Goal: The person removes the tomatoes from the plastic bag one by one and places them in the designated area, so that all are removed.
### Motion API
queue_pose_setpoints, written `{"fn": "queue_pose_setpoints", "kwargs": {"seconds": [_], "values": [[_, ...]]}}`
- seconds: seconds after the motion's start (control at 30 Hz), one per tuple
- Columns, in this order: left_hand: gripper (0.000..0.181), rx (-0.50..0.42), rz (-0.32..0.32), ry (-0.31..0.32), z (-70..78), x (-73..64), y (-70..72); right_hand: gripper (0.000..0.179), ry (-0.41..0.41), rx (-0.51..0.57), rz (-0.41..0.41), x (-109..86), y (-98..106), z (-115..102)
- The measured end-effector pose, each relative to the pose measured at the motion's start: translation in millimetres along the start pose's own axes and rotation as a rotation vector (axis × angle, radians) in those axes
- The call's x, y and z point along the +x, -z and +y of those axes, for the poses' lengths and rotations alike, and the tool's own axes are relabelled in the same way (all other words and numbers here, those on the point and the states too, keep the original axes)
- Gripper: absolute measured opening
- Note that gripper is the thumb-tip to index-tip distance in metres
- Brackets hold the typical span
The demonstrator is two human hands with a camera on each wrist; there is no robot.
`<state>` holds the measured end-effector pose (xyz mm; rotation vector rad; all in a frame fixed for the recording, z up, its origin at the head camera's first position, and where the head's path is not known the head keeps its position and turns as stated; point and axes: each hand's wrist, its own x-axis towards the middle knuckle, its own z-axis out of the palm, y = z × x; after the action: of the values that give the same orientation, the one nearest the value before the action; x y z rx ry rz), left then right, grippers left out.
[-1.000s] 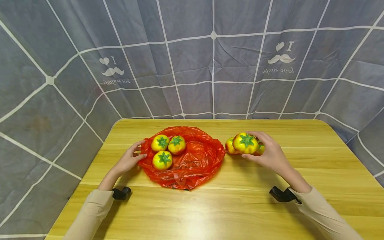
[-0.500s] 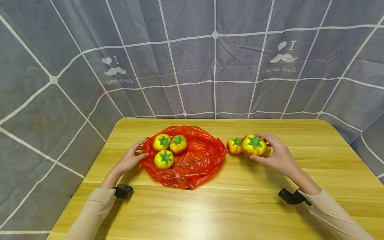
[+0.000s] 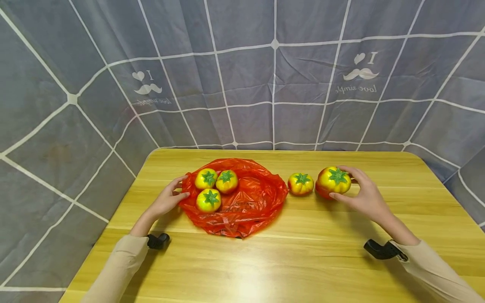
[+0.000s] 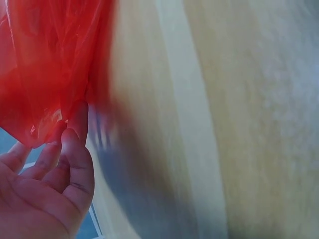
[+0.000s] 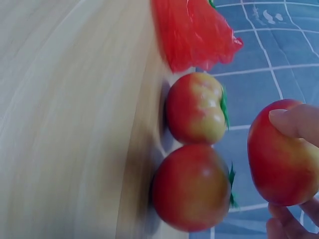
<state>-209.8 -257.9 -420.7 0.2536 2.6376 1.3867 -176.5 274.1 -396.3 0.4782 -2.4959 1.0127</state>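
My left hand (image 3: 166,200) holds the left rim of a red plastic bag (image 3: 251,204), its fingertips against the film in the left wrist view. The bag lies spread open, with toy tomatoes (image 3: 208,200) grouped in its left part. They are yellow and red with green star-shaped tops. To the right of the bag, my right hand (image 3: 365,193) grips another toy tomato (image 5: 281,154) between thumb and fingers, raised off the table. Two more tomatoes stand below it in the right wrist view: one nearer the bag (image 5: 194,108), one beside it (image 5: 192,188), mostly hidden in the head view.
The wooden table (image 3: 242,265) extends in front of the bag and to both sides. A grey curtain (image 3: 246,84) with white lines hangs behind the table and at its sides. Each wrist wears a black camera mount, such as the right mount (image 3: 382,249).
My right hand has moved rightward with its tomato, uncovering the tomato nearest the bag. My left hand stays at the bag's rim. The head view has shifted slightly.
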Motion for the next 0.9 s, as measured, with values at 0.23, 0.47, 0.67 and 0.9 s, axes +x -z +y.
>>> {"fn": "queue_pose_setpoints", "kwargs": {"seconds": [0.23, 0.47, 0.67, 0.9], "values": [[0.058, 0.006, -0.014, 0.004, 2.3, 1.2, 1.4, 0.07, -0.011, -0.001, 0.01, -1.6, 6.7, 4.6], [0.059, -0.011, -0.024, -0.003, 3.4, -0.7, 0.5, 0.071, -0.036, -0.002, 0.009, -8.1, 13.3, 10.4], [0.058, -0.014, -0.022, -0.018, 3.1, -2.2, 0.5, 0.071, -0.048, -0.009, 0.02, -14.3, 21.6, 17.4], [0.058, 0.0, -0.019, -0.014, 1.8, -2.3, 2.1, 0.071, -0.043, -0.019, 0.013, -20.9, 29.4, 27.4]]}}
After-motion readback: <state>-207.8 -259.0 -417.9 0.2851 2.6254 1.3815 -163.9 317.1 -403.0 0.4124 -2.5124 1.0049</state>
